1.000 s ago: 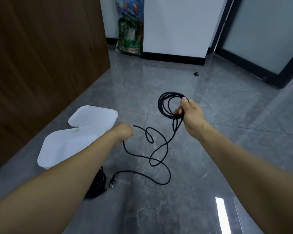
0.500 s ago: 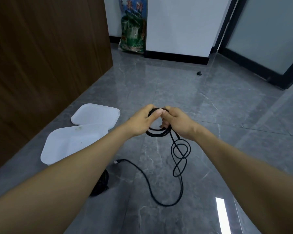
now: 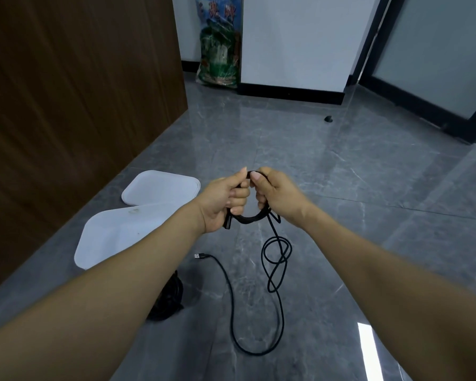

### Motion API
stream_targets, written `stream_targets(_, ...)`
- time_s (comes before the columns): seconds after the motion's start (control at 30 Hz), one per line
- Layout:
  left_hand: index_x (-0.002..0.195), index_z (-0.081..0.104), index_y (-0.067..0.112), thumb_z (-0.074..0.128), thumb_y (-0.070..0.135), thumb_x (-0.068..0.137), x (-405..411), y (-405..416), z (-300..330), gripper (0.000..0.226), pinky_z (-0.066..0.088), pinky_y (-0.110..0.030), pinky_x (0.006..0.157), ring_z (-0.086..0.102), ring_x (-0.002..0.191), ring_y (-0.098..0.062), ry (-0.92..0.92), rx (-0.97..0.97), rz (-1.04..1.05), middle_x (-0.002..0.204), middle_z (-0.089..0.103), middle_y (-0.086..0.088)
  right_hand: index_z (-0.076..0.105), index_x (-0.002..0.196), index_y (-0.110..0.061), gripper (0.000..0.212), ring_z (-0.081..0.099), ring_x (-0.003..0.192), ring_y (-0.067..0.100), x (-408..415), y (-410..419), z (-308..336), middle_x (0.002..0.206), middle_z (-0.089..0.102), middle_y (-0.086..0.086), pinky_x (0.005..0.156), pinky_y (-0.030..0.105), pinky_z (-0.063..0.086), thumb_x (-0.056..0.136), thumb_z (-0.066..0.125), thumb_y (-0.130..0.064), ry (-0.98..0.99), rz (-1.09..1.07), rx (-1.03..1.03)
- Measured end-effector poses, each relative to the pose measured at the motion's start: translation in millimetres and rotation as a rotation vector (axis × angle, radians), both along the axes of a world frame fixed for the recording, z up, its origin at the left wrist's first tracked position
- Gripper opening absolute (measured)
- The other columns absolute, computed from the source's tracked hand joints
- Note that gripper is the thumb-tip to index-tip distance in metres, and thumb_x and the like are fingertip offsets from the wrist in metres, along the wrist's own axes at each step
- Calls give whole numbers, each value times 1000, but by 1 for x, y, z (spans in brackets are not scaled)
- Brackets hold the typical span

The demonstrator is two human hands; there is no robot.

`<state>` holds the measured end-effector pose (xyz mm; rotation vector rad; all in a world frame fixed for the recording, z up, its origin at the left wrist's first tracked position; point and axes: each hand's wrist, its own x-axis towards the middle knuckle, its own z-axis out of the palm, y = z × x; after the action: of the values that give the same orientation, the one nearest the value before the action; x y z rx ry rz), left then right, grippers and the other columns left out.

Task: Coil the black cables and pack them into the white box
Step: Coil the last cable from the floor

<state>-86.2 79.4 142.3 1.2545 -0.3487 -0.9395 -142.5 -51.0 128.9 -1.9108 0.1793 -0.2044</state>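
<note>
Both hands meet over the floor around a small coil of black cable (image 3: pixel 250 219). My left hand (image 3: pixel 222 199) grips its left side, and a connector end sticks out below the palm. My right hand (image 3: pixel 276 196) grips the right side. The cable's loose tail (image 3: pixel 276 264) hangs down, loops on the grey floor and ends in a USB plug (image 3: pixel 199 256). The white box (image 3: pixel 113 237) lies open on the floor to the left, partly behind my left forearm. Its lid (image 3: pixel 161 191) lies beyond it. A second black cable bundle (image 3: pixel 168 299) sits on the floor under my left forearm.
A dark wooden panel (image 3: pixel 74 92) runs along the left. A printed sack (image 3: pixel 220 48) leans against the white wall at the back. A small black object (image 3: pixel 328 118) lies on the floor far right, near a dark-framed glass door (image 3: pixel 434 59).
My left hand came up from the trailing cable to join my right hand on the coil. The loose tail on the floor got shorter and shifted right, and its plug slid along the floor.
</note>
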Motion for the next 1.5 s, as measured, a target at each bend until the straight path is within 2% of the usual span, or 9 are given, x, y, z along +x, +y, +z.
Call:
stream_targets(0.2, 67, 38, 17, 38, 34, 101, 7, 7, 0, 38, 21, -15, 35, 19, 34, -3, -49, 26, 140, 44, 25, 10, 61, 100, -12, 51, 57, 87, 16, -4, 0, -14, 97, 64, 6, 81, 25, 45, 95, 33, -54, 251, -50, 230)
stream_targets(0.37, 65, 37, 17, 39, 34, 100, 14, 13, 1, 39, 21, -14, 34, 20, 32, -3, -17, -19, 229, 42, 25, 11, 67, 89, -14, 50, 60, 82, 9, -9, -2, -18, 84, 65, -4, 89, 25, 43, 99, 30, -46, 238, -13, 206)
stream_targets(0.53, 66, 38, 17, 38, 32, 101, 18, 14, 0, 39, 20, -14, 34, 21, 32, -3, -4, -53, 332, 40, 26, 11, 68, 82, -11, 34, 58, 109, 14, -5, -8, -19, 102, 69, 1, 103, 32, 37, 95, 49, -36, 186, -1, 116)
stream_targets(0.73, 66, 38, 17, 39, 31, 101, 21, 16, -1, 38, 21, -15, 34, 20, 32, -4, 24, -50, 415, 40, 27, 10, 43, 59, -9, 40, 44, 52, 9, -1, -15, -16, 50, 41, -3, 77, 28, 47, 93, 56, -25, 35, -119, 172)
stream_targets(0.9, 66, 39, 16, 40, 30, 101, 26, 23, -2, 38, 22, -15, 33, 21, 32, -4, 65, -51, 514, 39, 29, 9, 42, 55, -10, 43, 49, 58, 2, -9, -29, -17, 41, 43, -16, 85, 28, 45, 91, 60, -24, 101, -223, 31)
stream_targets(1.03, 66, 40, 16, 40, 30, 101, 36, 30, -8, 38, 22, -16, 33, 21, 31, -5, 73, -49, 603, 40, 29, 9, 61, 71, -6, 32, 60, 84, 13, -18, -38, -19, 83, 69, 6, 83, 28, 40, 95, 54, -26, 204, -214, -180)
stream_targets(1.13, 67, 40, 16, 41, 31, 101, 45, 35, -13, 37, 23, -15, 33, 22, 31, -5, 100, -57, 680, 40, 29, 9, 70, 96, -6, 25, 59, 109, 27, -19, -43, -22, 112, 67, 15, 84, 27, 43, 96, 52, -24, 229, -278, -298)
stream_targets(1.33, 66, 39, 17, 38, 31, 101, 50, 37, -17, 38, 27, -18, 38, 23, 40, -8, -119, 131, 733, 38, 28, 11, 63, 87, -11, 10, 46, 57, 14, -13, -32, -26, 58, 50, 0, 63, 28, 44, 94, 55, -14, 134, -299, -367)
stream_targets(1.5, 77, 49, 10, 35, 38, 100, 47, 33, -21, 39, 37, -34, 58, 47, 54, -19, -450, 325, 623, 55, 46, -1, 71, 95, -5, 17, 62, 89, 18, -5, -4, -9, 98, 71, 7, 80, 30, 49, 92, 58, -15, 127, 5, -512)
